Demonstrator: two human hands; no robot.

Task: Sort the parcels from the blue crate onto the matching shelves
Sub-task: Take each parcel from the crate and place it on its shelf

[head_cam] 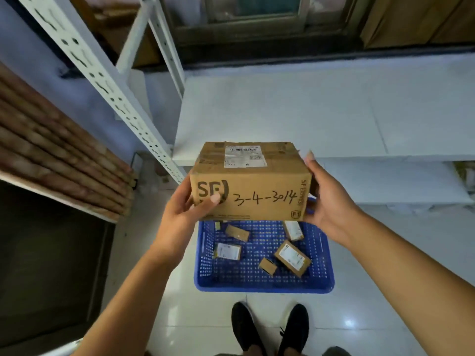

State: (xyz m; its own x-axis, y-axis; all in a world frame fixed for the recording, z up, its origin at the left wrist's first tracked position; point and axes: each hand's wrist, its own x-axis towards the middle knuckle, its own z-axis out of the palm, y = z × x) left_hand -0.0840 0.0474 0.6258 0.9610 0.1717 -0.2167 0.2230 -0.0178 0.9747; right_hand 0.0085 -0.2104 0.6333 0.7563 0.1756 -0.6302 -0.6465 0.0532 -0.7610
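A brown cardboard parcel [250, 181] with an SF logo, a white shipping label on top and "3-4-3014" handwritten on its near side is held in the air over the blue crate [264, 276]. My left hand [189, 210] grips its left end, thumb across the logo. My right hand [327, 201] grips its right end, fingers wrapped round the far edge. The crate sits on the floor just ahead of my feet and holds several small cardboard parcels [291, 258].
A white shelf board [308, 116] runs ahead and to the right, with a lower one beneath it. A perforated white upright [113, 91] slants across the left. Stacked brown flat cartons [59, 160] lie on a left shelf. My black shoes [270, 327] stand on glossy tile.
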